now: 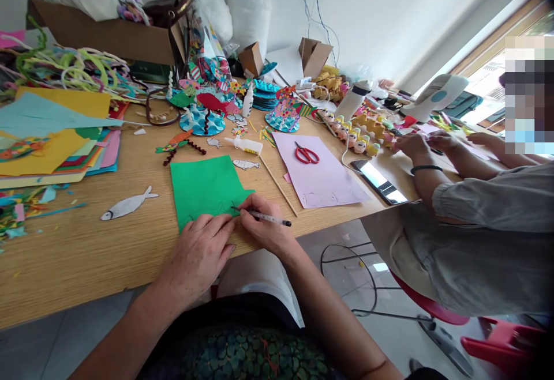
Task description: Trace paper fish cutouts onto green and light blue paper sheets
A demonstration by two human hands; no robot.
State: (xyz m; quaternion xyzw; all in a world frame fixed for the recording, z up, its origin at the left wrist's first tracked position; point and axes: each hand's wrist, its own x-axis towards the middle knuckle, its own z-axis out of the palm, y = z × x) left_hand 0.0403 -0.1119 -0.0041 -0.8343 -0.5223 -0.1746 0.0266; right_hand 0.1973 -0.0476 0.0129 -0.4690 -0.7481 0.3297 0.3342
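A pale wood-grain worktop stands against a white wall, with a bright window at the far right and pale floor tiles below. The near edge runs slantwise just under the hands. The clearest bare stretch is the near left corner, in front of the green sheet.

That sheet lies near the front edge, its near corner under both hands. The left hand rests flat on it with its grip open, fingers loosely spread and holding nothing, pressing the paper down. The right hand has its grip closed around a pen, whose tip touches the sheet's near right corner, where thin drawn lines show.

A paper fish lies on bare wood to the left of the sheet. A thin stick runs slantwise just right of the sheet. Beyond it are a pink sheet with red scissors on it and a phone at the right edge. A glue bottle lies behind the green sheet.

The far half is crowded. There is a stack of coloured paper on the left and a cardboard box by the wall, with paper craft pieces between. A second person sits close on the right on a red chair. Their hands work at the worktop's right end, well apart from the pen.
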